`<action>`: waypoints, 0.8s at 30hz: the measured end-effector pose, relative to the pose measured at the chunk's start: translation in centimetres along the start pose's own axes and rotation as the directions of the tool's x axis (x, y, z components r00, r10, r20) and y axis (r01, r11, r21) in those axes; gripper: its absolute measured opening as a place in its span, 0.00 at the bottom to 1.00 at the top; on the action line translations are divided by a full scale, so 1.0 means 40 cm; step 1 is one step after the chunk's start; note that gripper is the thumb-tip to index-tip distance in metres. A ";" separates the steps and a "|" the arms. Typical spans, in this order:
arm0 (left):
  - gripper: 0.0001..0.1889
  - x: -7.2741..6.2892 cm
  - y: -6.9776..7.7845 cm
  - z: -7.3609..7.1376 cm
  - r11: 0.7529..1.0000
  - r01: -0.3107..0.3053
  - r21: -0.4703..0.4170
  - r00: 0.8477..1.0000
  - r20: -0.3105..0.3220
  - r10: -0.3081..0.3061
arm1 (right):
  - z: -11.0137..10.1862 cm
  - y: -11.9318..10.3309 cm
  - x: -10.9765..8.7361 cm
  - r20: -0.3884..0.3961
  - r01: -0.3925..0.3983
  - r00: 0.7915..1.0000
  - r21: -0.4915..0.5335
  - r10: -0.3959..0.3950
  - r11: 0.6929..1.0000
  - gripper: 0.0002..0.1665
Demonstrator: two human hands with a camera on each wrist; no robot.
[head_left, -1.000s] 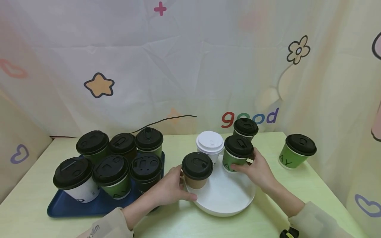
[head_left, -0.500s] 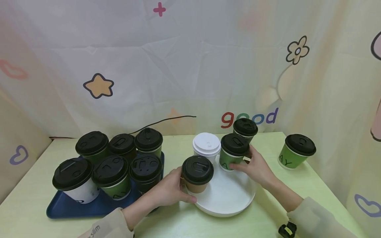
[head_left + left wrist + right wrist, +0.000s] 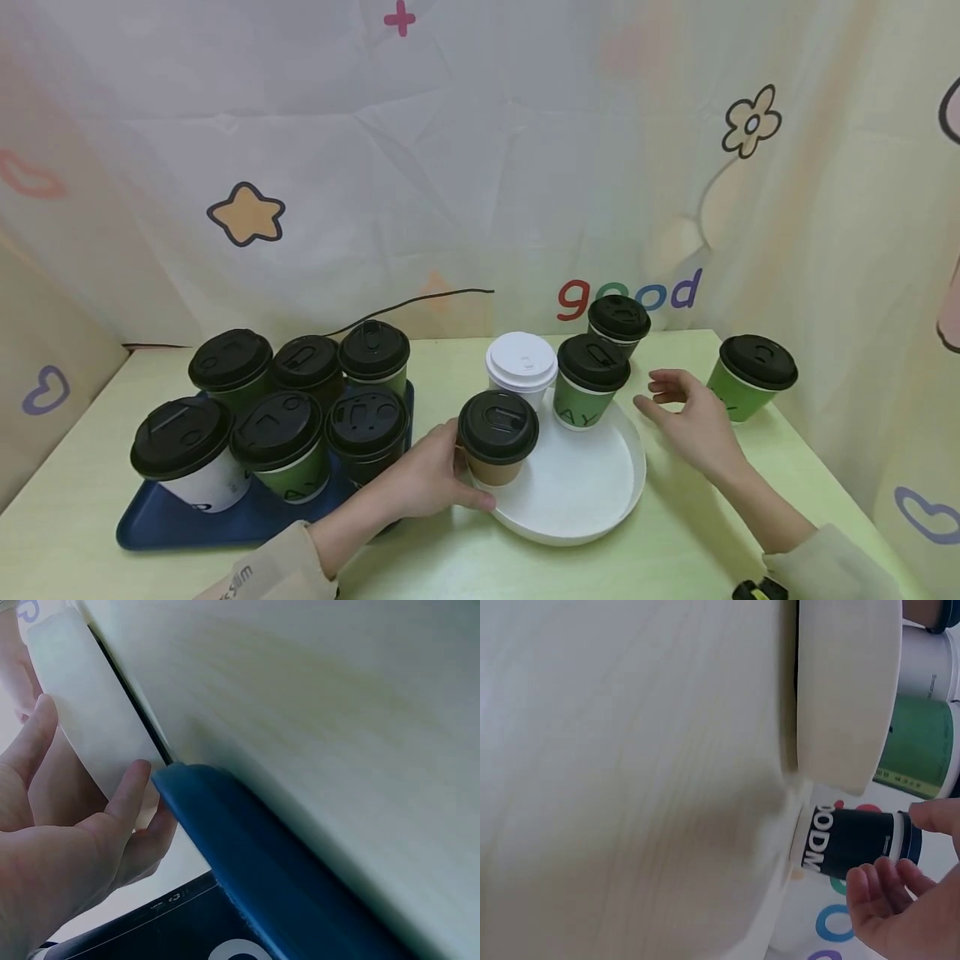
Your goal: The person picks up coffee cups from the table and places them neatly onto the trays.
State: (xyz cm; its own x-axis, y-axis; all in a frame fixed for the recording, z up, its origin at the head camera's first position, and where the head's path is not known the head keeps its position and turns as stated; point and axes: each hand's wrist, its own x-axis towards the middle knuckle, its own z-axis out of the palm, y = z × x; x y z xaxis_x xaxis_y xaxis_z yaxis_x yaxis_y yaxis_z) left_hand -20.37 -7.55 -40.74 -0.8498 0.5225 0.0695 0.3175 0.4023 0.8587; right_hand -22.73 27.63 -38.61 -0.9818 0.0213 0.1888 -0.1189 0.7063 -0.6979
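Observation:
My left hand rests at the left side of a round white tray, its thumb and fingers spread along the outer wall. Right beside those fingers, a brown paper cup with a black lid stands on the tray. Behind it are a white-lidded cup and a green cup with a black lid, both upright. My right hand is off to the right of the tray, fingers loosely bent with nothing between them. In the right wrist view it overlaps a dark cup behind the tray.
A blue tray at the left bears several lidded cups, among them a white one. Another green cup stands near the table's right edge. A patterned curtain hangs behind the table.
The green cup shifted slightly left on the tray, nudging the white-lidded cup left. My right hand then let go and moved right. My left hand stayed at the tray's side.

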 end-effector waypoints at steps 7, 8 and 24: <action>0.41 -0.002 0.003 0.001 1.000 0.005 -0.020 1.000 -0.003 -0.005 | -0.020 0.017 0.000 0.056 0.012 0.998 -0.063 -0.009 0.998 0.27; 0.41 -0.002 0.003 0.002 1.000 -0.001 -0.030 1.000 0.000 0.001 | -0.019 0.018 -0.001 0.104 0.000 0.995 -0.055 0.005 0.998 0.28; 0.49 -0.024 0.019 -0.005 0.976 0.205 0.068 0.979 -0.027 -0.203 | 0.009 0.006 0.000 0.389 -0.049 0.921 0.082 0.014 0.995 0.27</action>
State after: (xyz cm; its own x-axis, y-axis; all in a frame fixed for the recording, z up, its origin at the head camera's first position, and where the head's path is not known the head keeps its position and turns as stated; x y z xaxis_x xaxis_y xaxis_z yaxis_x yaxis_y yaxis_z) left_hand -19.42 -7.90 -40.06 -0.9076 0.4094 -0.0930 0.1646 0.5509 0.8182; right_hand -22.82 27.54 -39.04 -0.9636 -0.2460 -0.1044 -0.0820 0.6440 -0.7607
